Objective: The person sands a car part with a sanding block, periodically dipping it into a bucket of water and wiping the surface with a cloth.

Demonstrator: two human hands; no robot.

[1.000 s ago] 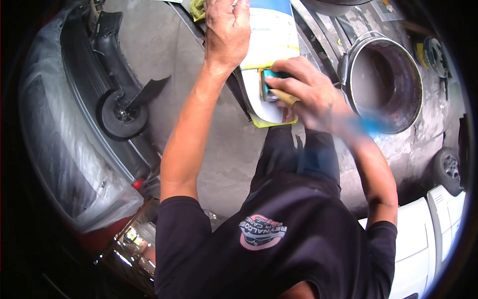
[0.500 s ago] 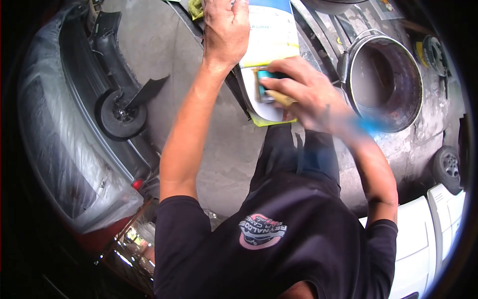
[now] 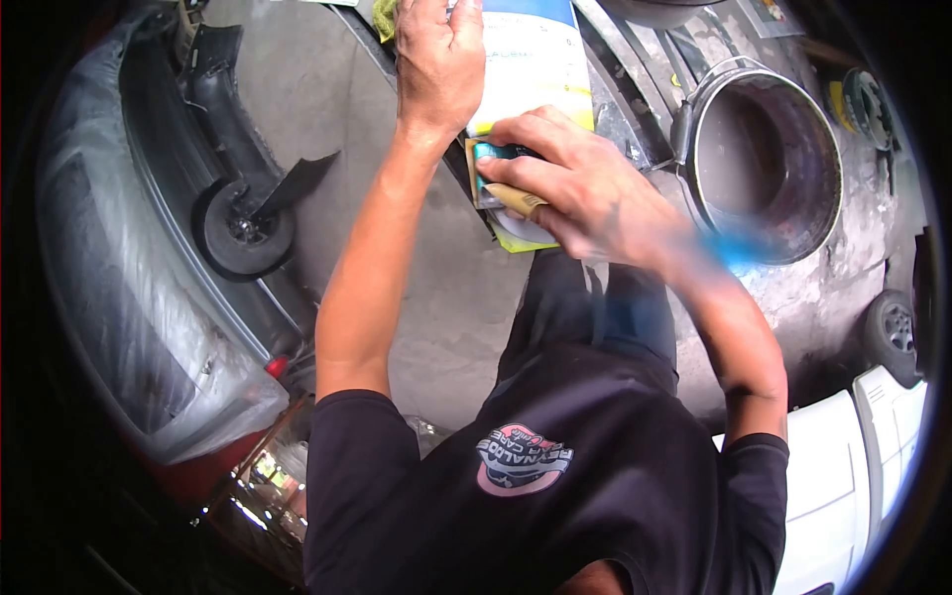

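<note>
In my right hand (image 3: 585, 178) is a teal sanding block (image 3: 486, 155), pinched between thumb and fingers, with a tan sheet of sandpaper (image 3: 516, 200) folded about it. The block presses near the left edge of a white, smooth-edged piece (image 3: 526, 230), mostly covered by my hand. Printed blue, white and yellow sheeting (image 3: 540, 74) covers the surface beyond it, and a yellow strip shows at the near edge. My left hand (image 3: 436, 74) lies on the left side of that sheeting, back up, thumb apart from the fingers; the top border cuts off its fingertips.
A large dark bucket (image 3: 764, 164) holding murky liquid stands to the right. Leftward lie a plastic-wrapped car bumper (image 3: 149, 258) and a black round part (image 3: 243, 228). A yellow-green cloth (image 3: 385, 18) sits beside my left hand. A white vehicle panel (image 3: 823, 476) is at lower right.
My right hand has slid the sanding block left across the white piece, to its left edge. My left hand has shifted slightly left and stays on the sheeting.
</note>
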